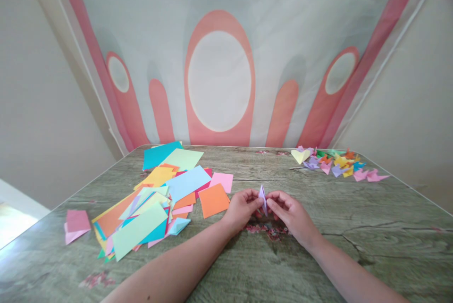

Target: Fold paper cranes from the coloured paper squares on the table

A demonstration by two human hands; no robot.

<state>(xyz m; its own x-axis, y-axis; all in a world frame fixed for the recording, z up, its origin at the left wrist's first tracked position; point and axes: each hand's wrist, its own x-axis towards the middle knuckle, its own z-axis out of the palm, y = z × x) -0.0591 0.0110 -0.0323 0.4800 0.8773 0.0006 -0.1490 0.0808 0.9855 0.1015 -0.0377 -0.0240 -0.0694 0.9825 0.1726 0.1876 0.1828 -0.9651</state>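
Note:
A small folded lavender paper (262,197) stands upright between my two hands, just above the wood-patterned table (339,265). My left hand (245,206) pinches its left side between thumb and fingers. On the other side, my right hand (287,209) has thumb and fingers closed on the same paper. The folded piece is narrow and pointed at its top. My lower fingers are partly hidden behind the thumbs and the paper.
Loose coloured paper sheets (139,232) lie heaped on the left, with an orange square (213,200) nearest my left hand. A folded light-blue piece (179,226) rests at the heap's edge. Pink papers (78,225) lie farther left. Several folded paper figures (339,169) cluster at the back right.

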